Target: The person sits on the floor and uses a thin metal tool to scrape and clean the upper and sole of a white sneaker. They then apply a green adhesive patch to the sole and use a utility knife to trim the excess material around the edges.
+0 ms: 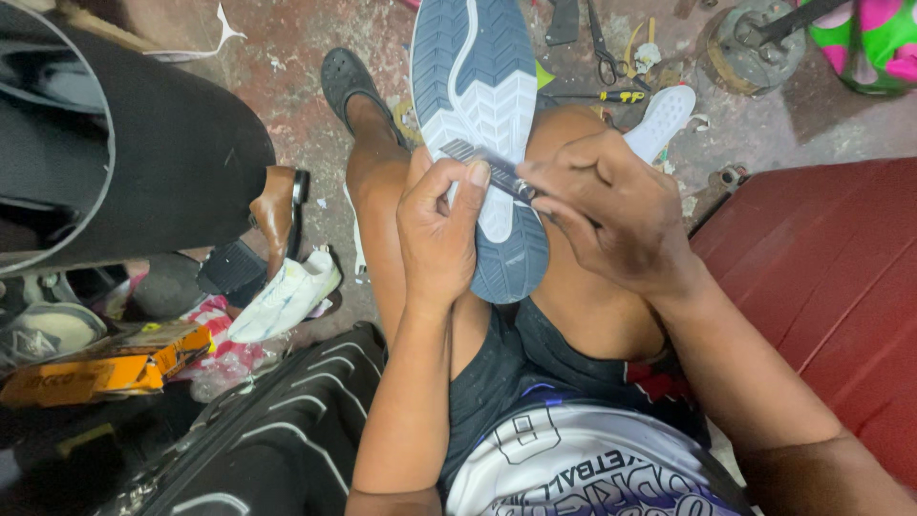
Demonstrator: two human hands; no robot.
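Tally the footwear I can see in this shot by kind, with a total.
Blue-and-white sports shoe, sole up on the lap, held by the left hand and right hand: 1
White shoe on the floor: 1
Brown leather shoe: 1
Dark sandal worn on the foot: 1
Loose white sole: 1
Total: 5

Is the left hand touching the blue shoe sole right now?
Touching. The head view shows the left hand pressed against the blue shoe sole, thumb over its edge.
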